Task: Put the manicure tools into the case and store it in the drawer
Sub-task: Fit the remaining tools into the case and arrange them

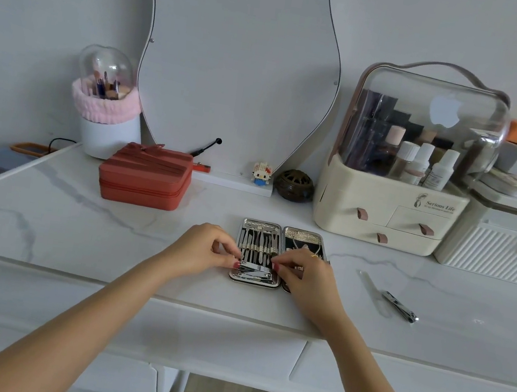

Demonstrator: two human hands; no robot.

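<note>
A red zipped box [145, 176] is seen at the far left of the marble tabletop [75, 234], with a white brush holder [108, 111] behind it under a clear dome. A wavy mirror [237, 67] stands against the wall, and a small brick figure [261, 173] and a dark round burner [295, 185] are set at its foot. At the far right a cream cosmetics organiser [395, 197] with small drawers is placed, well apart from the hands.

The manicure case [278, 255] lies open flat near the table's front edge, its two halves side by side and its long axis running near to far. The tools strapped in its left half point the same way. A nail clipper [254, 267] is held crosswise over the left half's near end, pinched at its left end by the left hand [208, 249] and at its right end by the right hand [304, 272], whose fingers are curled. To the right, a clear nail file [370, 291] and a second clipper [400, 307] lie loose on the tabletop, angled near-right.
</note>
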